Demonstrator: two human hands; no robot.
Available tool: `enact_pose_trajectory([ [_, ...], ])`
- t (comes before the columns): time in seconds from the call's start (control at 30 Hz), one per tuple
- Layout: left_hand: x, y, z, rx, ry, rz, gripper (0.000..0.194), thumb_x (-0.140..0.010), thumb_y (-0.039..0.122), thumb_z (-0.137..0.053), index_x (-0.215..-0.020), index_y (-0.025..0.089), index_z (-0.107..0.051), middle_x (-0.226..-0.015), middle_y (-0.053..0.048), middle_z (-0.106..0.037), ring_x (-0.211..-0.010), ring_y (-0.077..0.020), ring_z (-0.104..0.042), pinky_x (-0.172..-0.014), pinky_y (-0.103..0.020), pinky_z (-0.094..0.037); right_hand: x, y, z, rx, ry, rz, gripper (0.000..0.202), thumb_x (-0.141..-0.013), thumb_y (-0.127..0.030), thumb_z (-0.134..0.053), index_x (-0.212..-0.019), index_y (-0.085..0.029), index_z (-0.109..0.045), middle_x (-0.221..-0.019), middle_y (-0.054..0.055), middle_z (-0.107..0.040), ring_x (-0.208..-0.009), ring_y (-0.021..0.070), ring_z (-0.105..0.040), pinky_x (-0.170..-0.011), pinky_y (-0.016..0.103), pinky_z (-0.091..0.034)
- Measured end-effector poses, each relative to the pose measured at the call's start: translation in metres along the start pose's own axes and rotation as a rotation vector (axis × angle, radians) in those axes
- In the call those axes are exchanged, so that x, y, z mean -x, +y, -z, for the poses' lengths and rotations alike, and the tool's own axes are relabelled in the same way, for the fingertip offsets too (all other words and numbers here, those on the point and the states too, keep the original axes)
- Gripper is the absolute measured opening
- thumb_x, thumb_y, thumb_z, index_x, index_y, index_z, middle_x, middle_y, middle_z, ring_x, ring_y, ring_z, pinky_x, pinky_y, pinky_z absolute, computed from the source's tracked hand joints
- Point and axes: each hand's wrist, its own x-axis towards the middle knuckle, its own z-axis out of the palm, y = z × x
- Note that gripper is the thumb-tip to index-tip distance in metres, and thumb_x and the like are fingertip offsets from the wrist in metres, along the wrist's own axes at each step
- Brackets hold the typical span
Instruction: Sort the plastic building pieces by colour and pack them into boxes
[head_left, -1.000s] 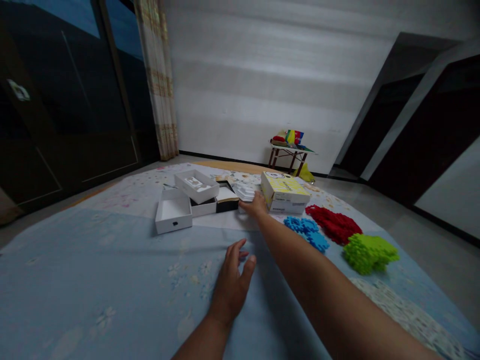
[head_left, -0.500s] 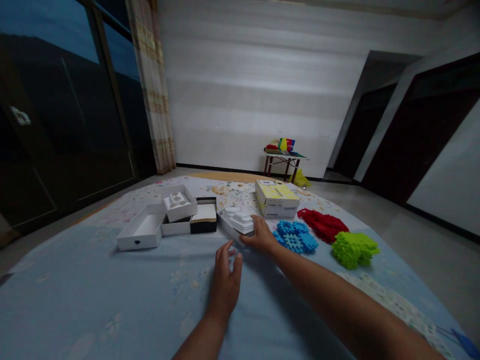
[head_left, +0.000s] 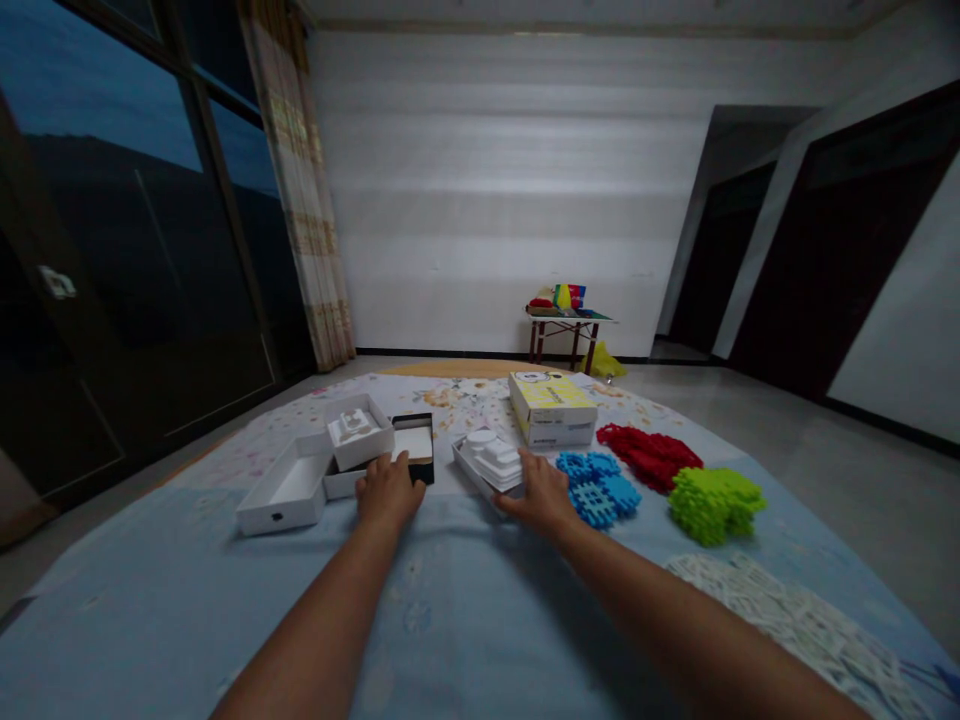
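My right hand grips the near right end of an open white box, its thumb at the near corner. Stacked white moulded pieces lie in that box. At the near side of an open black box, my left hand has its fingers curled over the edge, hiding most of its front. Just left of it, a small white box with a moulded insert rests tilted on other boxes. An open, hollow white box lies further left.
A yellow and white box stands behind my right hand. Blue interlocking pieces, a red heap and a green heap lie to the right. Many pale flat pieces spread at the near right. A small table stands by the wall.
My left hand has moved left and forward onto the black box. My right hand stays at the white box, which sits slightly further right in view. The camera has tilted and shifted a little.
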Motion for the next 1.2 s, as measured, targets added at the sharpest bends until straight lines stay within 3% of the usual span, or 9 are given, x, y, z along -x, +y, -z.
enact_pose_trajectory([
  [0.13,-0.013,-0.016,-0.007,-0.038,-0.048,-0.033,0.053,-0.073,0.028,-0.055,-0.125,0.019,-0.048,-0.136,-0.017,-0.042,-0.119,-0.0341,-0.041,-0.092,-0.046,-0.038,0.002,0.003,0.002,0.013,0.018,0.002,0.082,-0.068,-0.056,-0.06,-0.135,-0.014,-0.037,-0.123,0.018,-0.052,-0.113,0.0314,-0.048,-0.096,0.041,-0.03],
  [0.27,-0.007,-0.016,-0.006,-0.053,-0.033,-0.059,0.054,-0.074,0.021,-0.054,-0.127,0.018,-0.049,-0.133,-0.017,-0.042,-0.117,-0.0324,-0.043,-0.092,-0.042,-0.039,0.007,0.003,0.013,0.018,0.039,0.011,0.079,-0.068,-0.056,-0.06,-0.132,-0.014,-0.04,-0.121,0.018,-0.054,-0.112,0.0311,-0.048,-0.093,0.04,-0.032],
  [0.47,0.032,-0.008,-0.001,-0.032,0.007,-0.134,0.045,-0.076,0.022,-0.051,-0.121,0.018,-0.054,-0.119,-0.014,-0.048,-0.11,-0.027,-0.048,-0.092,-0.039,-0.039,0.024,0.002,0.019,0.016,0.007,-0.023,0.085,-0.066,-0.062,-0.059,-0.134,-0.016,-0.038,-0.123,0.018,-0.052,-0.114,0.0325,-0.047,-0.094,0.042,-0.031],
  [0.63,0.074,-0.004,0.002,-0.007,0.007,-0.192,0.047,-0.077,0.022,-0.049,-0.123,0.015,-0.052,-0.124,-0.015,-0.045,-0.116,-0.0263,-0.045,-0.097,-0.038,-0.036,0.046,0.0,0.018,0.006,0.009,-0.045,0.084,-0.066,-0.063,-0.059,-0.132,-0.014,-0.041,-0.122,0.019,-0.053,-0.114,0.0329,-0.048,-0.094,0.042,-0.032],
  [0.77,0.093,-0.01,0.006,0.061,-0.021,-0.234,0.05,-0.077,0.022,-0.048,-0.127,0.014,-0.049,-0.126,-0.015,-0.044,-0.12,-0.0268,-0.043,-0.102,-0.04,-0.033,0.058,0.001,0.018,0.009,0.015,-0.029,0.084,-0.066,-0.063,-0.06,-0.132,-0.015,-0.042,-0.125,0.019,-0.051,-0.116,0.0331,-0.046,-0.095,0.042,-0.032],
  [0.93,0.09,-0.024,0.009,0.175,-0.023,-0.32,0.049,-0.077,0.024,-0.048,-0.126,0.017,-0.05,-0.126,-0.012,-0.046,-0.12,-0.0252,-0.044,-0.103,-0.04,-0.033,0.06,0.003,0.013,0.014,-0.002,-0.012,0.085,-0.068,-0.06,-0.059,-0.136,-0.015,-0.036,-0.13,0.018,-0.048,-0.119,0.0328,-0.044,-0.097,0.044,-0.031],
  [1.2,0.077,-0.039,0.015,0.225,0.079,-0.306,0.029,-0.08,0.028,-0.049,-0.103,0.019,-0.065,-0.096,-0.007,-0.056,-0.095,-0.0222,-0.056,-0.09,-0.037,-0.043,0.054,0.006,0.011,-0.012,-0.038,-0.018,0.087,-0.07,-0.061,-0.056,-0.139,-0.013,-0.032,-0.133,0.019,-0.046,-0.12,0.0329,-0.043,-0.098,0.044,-0.028],
])
